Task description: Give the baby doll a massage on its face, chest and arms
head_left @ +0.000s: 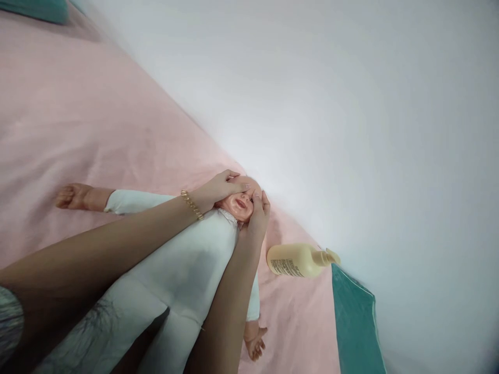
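Note:
A baby doll (191, 259) with a pale cloth body lies on its back, its head (242, 203) pointing away from me. My left hand (224, 188), below a gold chain bracelet (192, 204), cups one side of that head, thumb across the brow. On the other side, my right hand (260, 210) holds the head with its thumb near the eye. The fingers of both hands curve around the sides of the head, partly hidden. The doll's arms stretch out sideways, one hard plastic hand (74, 197) at the left and the other (255, 340) at the lower right.
A pink sheet (97, 104) lies under the doll and meets a white wall (331, 130). Right of the head, a yellow pump bottle (294, 259) lies on the sheet, close to a green edge (353, 317). Something green (37, 9) is at the upper left.

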Available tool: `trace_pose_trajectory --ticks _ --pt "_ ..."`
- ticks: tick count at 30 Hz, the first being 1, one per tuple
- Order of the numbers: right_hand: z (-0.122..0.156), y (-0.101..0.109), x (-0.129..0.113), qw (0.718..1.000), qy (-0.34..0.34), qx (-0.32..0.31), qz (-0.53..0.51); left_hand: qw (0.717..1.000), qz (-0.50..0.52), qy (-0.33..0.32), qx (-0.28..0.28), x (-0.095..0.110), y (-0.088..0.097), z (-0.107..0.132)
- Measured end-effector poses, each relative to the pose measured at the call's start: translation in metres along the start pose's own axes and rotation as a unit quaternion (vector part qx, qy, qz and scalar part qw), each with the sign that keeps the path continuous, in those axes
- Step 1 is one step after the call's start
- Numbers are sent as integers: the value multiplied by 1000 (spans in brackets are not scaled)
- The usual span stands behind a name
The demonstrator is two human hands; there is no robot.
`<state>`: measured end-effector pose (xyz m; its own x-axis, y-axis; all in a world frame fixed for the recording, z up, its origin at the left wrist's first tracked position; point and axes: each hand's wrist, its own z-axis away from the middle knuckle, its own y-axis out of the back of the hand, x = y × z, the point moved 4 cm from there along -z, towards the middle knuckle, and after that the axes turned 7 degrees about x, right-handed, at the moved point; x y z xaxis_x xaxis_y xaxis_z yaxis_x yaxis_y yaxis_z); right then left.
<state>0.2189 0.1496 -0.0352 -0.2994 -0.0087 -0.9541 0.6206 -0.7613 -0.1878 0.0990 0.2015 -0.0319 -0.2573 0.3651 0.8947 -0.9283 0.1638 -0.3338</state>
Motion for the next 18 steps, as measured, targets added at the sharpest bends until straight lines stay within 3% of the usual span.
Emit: trace_pose_trajectory --ticks 12,18 --pt "-8 -1 8 996 12 13 -83 995 87 36 -7 7 -9 10" --pt "-10 0 9 996 12 11 -91 996 87 30 15 0 -7 0"
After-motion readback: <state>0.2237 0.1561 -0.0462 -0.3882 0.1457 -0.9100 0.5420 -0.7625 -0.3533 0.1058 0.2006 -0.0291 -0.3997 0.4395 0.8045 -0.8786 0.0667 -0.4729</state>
